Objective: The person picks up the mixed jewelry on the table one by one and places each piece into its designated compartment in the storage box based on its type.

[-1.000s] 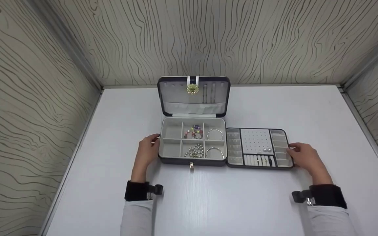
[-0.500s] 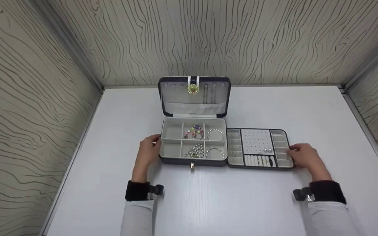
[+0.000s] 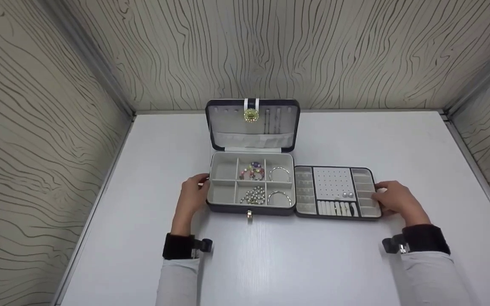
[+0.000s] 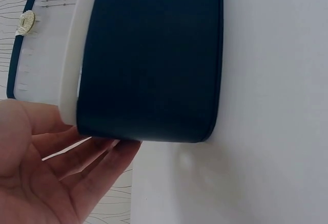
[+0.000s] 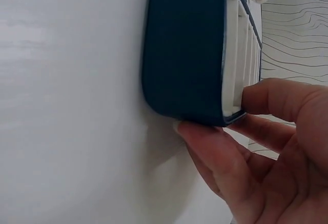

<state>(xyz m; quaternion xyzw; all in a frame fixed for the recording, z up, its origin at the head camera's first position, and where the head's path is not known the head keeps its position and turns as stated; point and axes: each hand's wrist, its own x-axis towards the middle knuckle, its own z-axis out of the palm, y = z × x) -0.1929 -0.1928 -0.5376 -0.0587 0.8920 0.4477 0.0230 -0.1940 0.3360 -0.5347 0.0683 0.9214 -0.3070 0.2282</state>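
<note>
A dark blue jewelry box [image 3: 228,208] stands with its lid [image 3: 232,123] up, a gold ornament [image 3: 251,115] hanging on the lid's strap. Its white compartments hold a pearl strand [image 3: 251,196], colourful beads [image 3: 247,173] and two silvery bangles. My left hand [image 3: 192,194] rests against the box's left end, fingers extended along the side [image 4: 148,70]. Against the right side of the box lies a shallow jewelry tray [image 3: 328,180] with a perforated earring panel, pearl earrings [image 3: 347,194] and ring rolls [image 3: 338,208]. My right hand [image 3: 398,200] pinches the tray's right end wall [image 5: 184,55].
The white table [image 3: 296,263] carries the box and tray near its middle. Wood-grain panels [image 3: 253,51] rise behind and at both sides. A gold clasp [image 3: 249,215] sticks out from the box's front.
My right hand shifts slightly at the tray's right end, its wrist moving a little away from me. The box, tray and my left hand stay in place.
</note>
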